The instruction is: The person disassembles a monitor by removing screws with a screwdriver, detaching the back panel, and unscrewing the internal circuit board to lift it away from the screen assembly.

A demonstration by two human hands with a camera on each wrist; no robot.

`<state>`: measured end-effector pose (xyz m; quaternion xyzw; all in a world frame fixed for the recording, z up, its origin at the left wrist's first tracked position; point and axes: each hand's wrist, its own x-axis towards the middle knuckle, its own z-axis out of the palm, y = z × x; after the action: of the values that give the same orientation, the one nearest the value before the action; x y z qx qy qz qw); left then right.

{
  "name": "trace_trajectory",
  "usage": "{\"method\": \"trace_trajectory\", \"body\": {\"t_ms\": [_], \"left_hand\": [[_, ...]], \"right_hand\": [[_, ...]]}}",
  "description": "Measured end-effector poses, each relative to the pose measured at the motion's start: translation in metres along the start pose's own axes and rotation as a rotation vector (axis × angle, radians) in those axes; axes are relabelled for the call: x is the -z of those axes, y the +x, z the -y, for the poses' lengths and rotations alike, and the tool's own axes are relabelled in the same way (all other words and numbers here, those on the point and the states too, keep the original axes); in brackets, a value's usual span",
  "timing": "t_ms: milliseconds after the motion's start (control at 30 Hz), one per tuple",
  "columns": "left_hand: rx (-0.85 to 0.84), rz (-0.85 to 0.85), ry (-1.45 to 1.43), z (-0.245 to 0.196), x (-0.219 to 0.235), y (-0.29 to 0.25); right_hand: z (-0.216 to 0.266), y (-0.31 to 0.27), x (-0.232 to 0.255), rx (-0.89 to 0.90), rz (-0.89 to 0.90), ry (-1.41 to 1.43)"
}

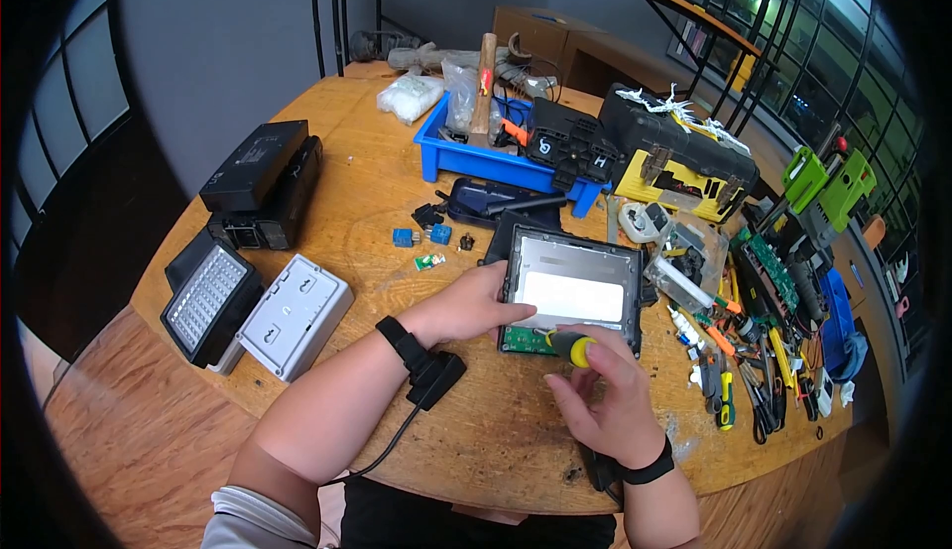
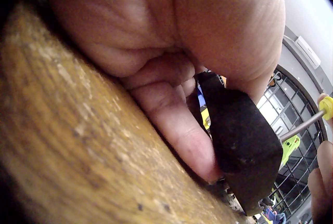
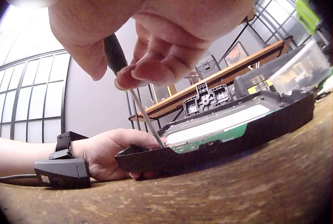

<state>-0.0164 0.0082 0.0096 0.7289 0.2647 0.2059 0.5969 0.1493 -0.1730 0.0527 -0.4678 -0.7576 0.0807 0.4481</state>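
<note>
Black-framed device (image 1: 572, 289) just beyond the hands (image 1: 468, 306) (image 1: 615, 402), left thumb (image 1: 518, 311) over its edge.

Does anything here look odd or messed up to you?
Yes: the tools lie in a jumbled heap along the right side of the table. The black device looks opened, its green circuit board exposed, but the screwdriver held at it suggests that's deliberate.

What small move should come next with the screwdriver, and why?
Probably turn the screwdriver gently: the right hand holds it with its tip down by the green board, and the left hand grips the black casing. What it engages is unclear.
</note>
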Motion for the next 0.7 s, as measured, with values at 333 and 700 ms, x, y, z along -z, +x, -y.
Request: {"method": "trace_trajectory", "body": {"t_ms": [333, 700], "left_hand": [[0.005, 0.009, -0.014, -0.0023, 0.0, -0.0011], [-0.001, 0.01, -0.022, -0.0011, -0.0002, -0.0012]], "right_hand": [[-0.0005, 0.0004, -0.0002, 0.015, -0.002, -0.004], [-0.0008, 0.0005, -0.0012, 0.016, -0.007, -0.004]]}}
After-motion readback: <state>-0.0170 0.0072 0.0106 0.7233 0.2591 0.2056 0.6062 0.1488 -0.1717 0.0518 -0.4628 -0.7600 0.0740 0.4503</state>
